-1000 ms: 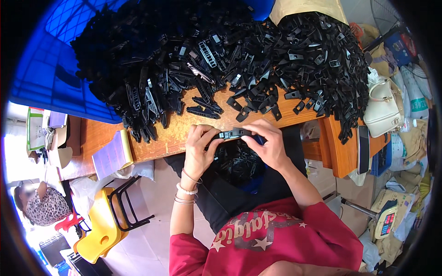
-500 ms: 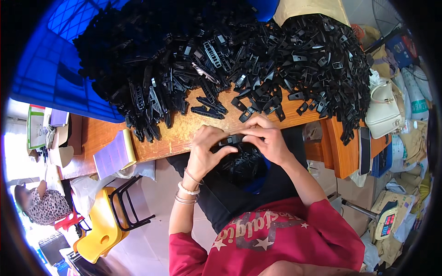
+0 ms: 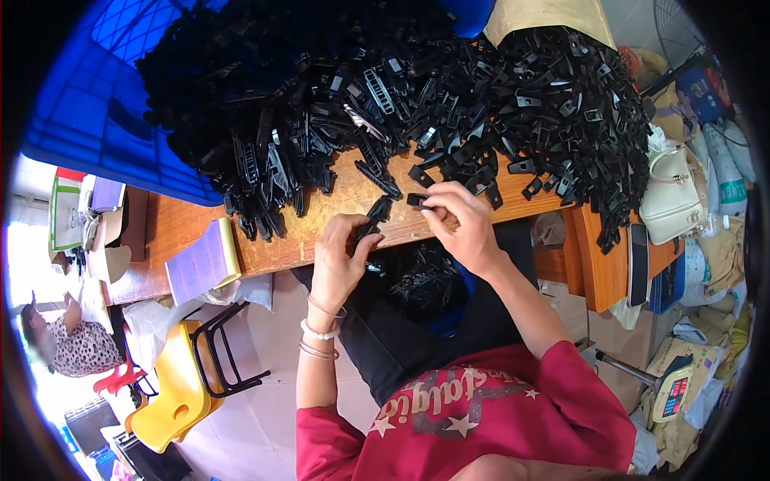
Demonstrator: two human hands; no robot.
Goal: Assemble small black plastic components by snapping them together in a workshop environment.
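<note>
My left hand is closed on a long black plastic part, which points up from its fingers over the table's near edge. Just to the right, my right hand pinches a small black plastic clip between thumb and fingers. The two parts are apart. Beyond my hands, long slatted black parts are heaped on the wooden table, and small black clips are piled farther right. Below my hands, more black parts lie in a blue container at my lap, its inside partly hidden.
A blue crate leans at the far left, beside a purple-covered pad on the table edge. A yellow chair stands lower left, near another person. A white handbag and a phone are at the right.
My hands have moved apart from the black part they held together. My left hand now holds a long part; one has gone from the tabletop. The right now pinches a clip.
</note>
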